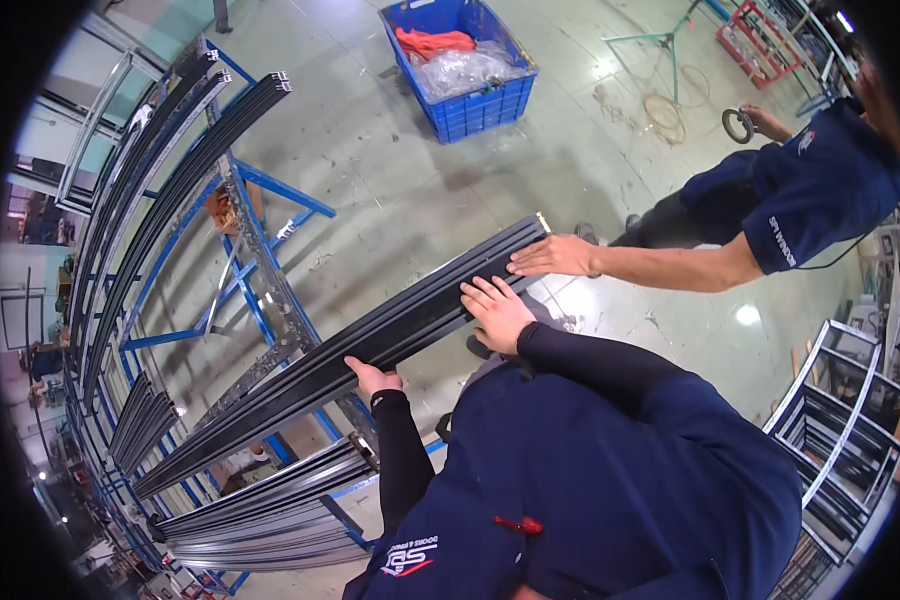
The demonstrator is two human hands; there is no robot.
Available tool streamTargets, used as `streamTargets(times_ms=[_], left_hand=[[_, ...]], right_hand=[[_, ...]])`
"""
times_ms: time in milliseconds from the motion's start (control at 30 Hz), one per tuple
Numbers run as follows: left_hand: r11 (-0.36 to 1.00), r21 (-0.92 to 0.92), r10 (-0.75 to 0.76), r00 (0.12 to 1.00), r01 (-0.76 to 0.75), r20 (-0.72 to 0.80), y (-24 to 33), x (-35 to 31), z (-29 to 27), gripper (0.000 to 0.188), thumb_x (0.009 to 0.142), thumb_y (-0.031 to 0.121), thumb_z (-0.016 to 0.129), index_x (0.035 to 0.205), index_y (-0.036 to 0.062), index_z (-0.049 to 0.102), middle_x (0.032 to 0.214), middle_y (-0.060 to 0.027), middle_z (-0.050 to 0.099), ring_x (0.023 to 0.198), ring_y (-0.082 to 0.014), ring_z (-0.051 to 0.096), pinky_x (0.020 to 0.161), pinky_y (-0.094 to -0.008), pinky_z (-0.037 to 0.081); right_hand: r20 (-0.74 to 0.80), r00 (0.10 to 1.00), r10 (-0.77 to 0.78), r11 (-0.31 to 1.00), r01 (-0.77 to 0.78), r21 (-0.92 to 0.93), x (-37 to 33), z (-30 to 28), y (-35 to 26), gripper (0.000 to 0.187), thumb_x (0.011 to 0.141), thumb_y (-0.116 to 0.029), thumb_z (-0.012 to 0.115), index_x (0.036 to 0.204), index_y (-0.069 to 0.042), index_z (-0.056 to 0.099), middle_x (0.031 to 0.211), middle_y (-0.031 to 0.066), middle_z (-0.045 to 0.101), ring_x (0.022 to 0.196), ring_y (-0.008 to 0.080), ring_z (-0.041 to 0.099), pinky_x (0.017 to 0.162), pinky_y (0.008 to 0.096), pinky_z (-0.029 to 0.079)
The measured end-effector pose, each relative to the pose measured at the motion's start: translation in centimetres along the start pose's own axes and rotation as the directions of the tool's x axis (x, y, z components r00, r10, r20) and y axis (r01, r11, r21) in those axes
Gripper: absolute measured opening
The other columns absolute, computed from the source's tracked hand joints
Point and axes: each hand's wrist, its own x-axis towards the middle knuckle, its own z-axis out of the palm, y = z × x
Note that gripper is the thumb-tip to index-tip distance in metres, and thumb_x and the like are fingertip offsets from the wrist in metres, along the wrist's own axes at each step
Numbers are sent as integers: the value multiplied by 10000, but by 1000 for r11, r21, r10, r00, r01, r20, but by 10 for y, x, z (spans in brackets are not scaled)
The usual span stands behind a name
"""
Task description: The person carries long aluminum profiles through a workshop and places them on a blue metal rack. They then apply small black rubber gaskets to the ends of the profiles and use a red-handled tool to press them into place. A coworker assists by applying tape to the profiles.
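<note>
Left hand (372,378) fingers tucked out of sight under the long dark profile (350,355). Profile's lower end lost behind stacked rails (270,510). Co-worker's head cut off at the rim.

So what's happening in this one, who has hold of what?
The person wearing the camera has both hands on a bundle of long dark metal profiles: left hand gripping its lower edge, right hand flat on top. A co-worker's hand presses near the same end. The bundle slants over a blue rack loaded with more profiles. A blue crate sits behind.
</note>
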Motion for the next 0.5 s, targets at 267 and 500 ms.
streamTargets(times_ms=[267,500], left_hand=[[999,46,30,997,-27,-76,6,-13,8,579,936,485,610,1312,50,542,1298,-90,599,1125,-276,600,982,-473,501],[997,48,60,998,-59,-22,2,-13,3,574,933,447,637,1299,16,536,1286,-96,604,1105,-270,609,978,-441,507]], right_hand=[[-39,999,-1,999,3,47,-3,5,8,591,796,-210,638,1356,-73,507,1495,85,415,1425,265,317,1183,481,212],[-29,999,-19,999,21,45,-5,-4,10,589,796,-199,631,1361,-88,507,1494,66,419,1421,246,326,1182,480,211]])
